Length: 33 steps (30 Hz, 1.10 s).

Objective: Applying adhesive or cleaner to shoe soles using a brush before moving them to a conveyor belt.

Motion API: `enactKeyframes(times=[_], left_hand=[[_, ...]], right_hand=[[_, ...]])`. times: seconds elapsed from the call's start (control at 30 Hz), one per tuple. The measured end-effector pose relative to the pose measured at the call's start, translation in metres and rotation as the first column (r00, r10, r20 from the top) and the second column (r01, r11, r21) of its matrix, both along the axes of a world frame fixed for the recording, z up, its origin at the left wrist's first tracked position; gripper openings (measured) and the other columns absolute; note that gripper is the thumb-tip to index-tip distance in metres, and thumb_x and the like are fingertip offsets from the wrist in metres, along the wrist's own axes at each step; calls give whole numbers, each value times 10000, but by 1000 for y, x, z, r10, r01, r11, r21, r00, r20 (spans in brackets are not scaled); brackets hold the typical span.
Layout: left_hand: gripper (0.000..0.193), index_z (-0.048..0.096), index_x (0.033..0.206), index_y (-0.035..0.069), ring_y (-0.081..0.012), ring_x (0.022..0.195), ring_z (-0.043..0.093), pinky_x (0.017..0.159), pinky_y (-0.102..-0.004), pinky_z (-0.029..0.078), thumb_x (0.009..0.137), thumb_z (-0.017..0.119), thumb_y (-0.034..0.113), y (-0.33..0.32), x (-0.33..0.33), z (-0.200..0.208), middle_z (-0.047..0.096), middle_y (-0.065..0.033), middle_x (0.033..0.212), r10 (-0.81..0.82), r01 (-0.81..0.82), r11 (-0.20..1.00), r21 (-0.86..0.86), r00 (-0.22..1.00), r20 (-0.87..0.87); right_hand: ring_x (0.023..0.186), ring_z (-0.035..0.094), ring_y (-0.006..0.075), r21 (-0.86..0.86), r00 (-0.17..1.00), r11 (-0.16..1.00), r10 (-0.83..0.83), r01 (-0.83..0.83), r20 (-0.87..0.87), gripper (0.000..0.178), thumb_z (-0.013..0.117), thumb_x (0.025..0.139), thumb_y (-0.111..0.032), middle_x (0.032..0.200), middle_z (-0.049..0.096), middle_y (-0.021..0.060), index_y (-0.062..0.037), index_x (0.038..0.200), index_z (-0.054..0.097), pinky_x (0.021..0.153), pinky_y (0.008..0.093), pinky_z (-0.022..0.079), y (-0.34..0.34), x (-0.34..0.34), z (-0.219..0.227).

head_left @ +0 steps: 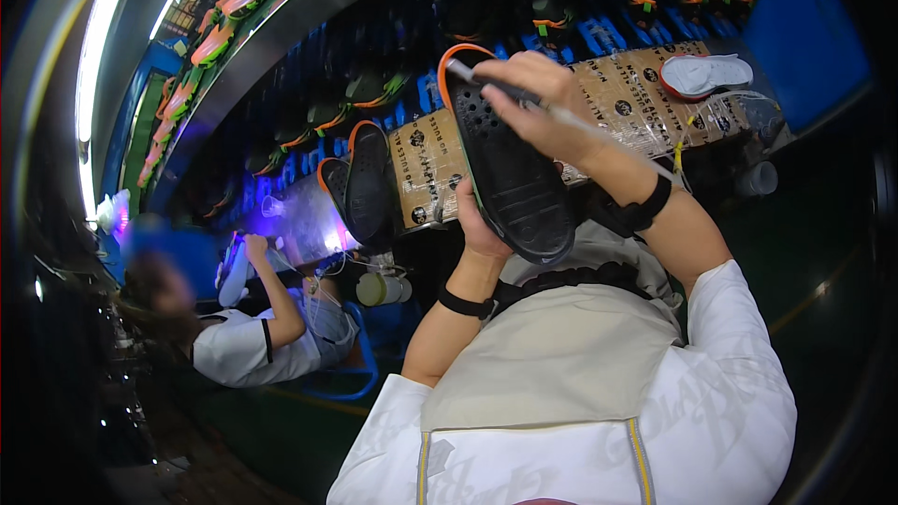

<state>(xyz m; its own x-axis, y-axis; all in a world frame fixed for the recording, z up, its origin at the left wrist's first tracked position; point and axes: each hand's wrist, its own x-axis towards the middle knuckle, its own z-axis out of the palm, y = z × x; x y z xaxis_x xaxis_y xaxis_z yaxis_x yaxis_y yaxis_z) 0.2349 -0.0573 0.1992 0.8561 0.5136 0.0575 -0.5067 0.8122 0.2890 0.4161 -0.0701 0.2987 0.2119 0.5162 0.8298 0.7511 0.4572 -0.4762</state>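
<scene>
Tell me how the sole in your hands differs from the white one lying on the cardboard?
The held sole is black with an orange rim; the white sole has a reddish edge. The black one is gripped tilted in the left hand, with the right hand putting a thin tool to it; the white one lies flat, untouched, on the cardboard. Both are shoe soles.

Dim scene, bright strip light (pixel 98 28) glaring upper left, purple glow below it, fisheye-bent, dark blurred edges

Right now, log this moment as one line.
left hand: holds black shoe sole | right hand: brush on sole | white shoe on cardboard-covered bench
</scene>
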Motion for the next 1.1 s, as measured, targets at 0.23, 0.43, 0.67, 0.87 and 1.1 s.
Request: enactKeyframes(times=[0.23, 0.43, 0.67, 0.87, 1.1], left_hand=[[723, 540, 1510, 84, -323, 1305, 632, 1127, -499, 507, 1039, 302, 579, 12, -6, 5, 627, -149, 1456, 20, -17, 1000, -23, 994, 107], [711, 548, 1502, 84, -316, 1293, 641, 1109, -488, 526, 1051, 296, 572, 13, -5, -4, 638, -136, 1443, 88, -89, 996, -29, 995, -45], [710, 533, 1520, 114, -333, 1322, 615, 1126, -517, 505, 1059, 332, 615, 20, -5, -7, 609, -139, 1479, 146, -138, 988, 72, 982, -123], [747, 537, 1514, 114, -339, 1323, 616, 1123, -494, 519, 1055, 285, 647, 22, -9, -1, 609, -161, 1469, 125, -126, 989, 76, 992, 17], [804, 503, 1538, 101, -336, 1356, 585, 1167, -500, 471, 1035, 255, 677, 35, -12, 1, 596, -157, 1489, 211, -201, 970, 134, 975, -66]], right_hand=[[861, 680, 291, -126, 876, 883, 413, -453, -249, 227, 764, 899, -97, 966, 747, 105, -76, 1124, 780, 811, 385, 542, -11, -6, 1], [898, 701, 291, -165, 967, 955, 254, -246, 31, 222, 774, 898, -136, 979, 760, 109, -83, 1113, 795, 893, 394, 506, -10, -6, 0], [951, 679, 255, -167, 988, 977, 113, -129, -107, 230, 811, 877, -177, 1010, 773, 92, -87, 1089, 804, 907, 388, 476, -15, -3, -2], [892, 657, 259, -180, 839, 821, 516, -542, -173, 248, 807, 870, -152, 951, 734, 69, -116, 1116, 801, 849, 393, 475, -25, -10, 3], [865, 657, 283, -358, 777, 733, 629, -578, 32, 265, 799, 877, -113, 994, 762, 111, -64, 1137, 787, 839, 394, 491, -37, -6, 14]])
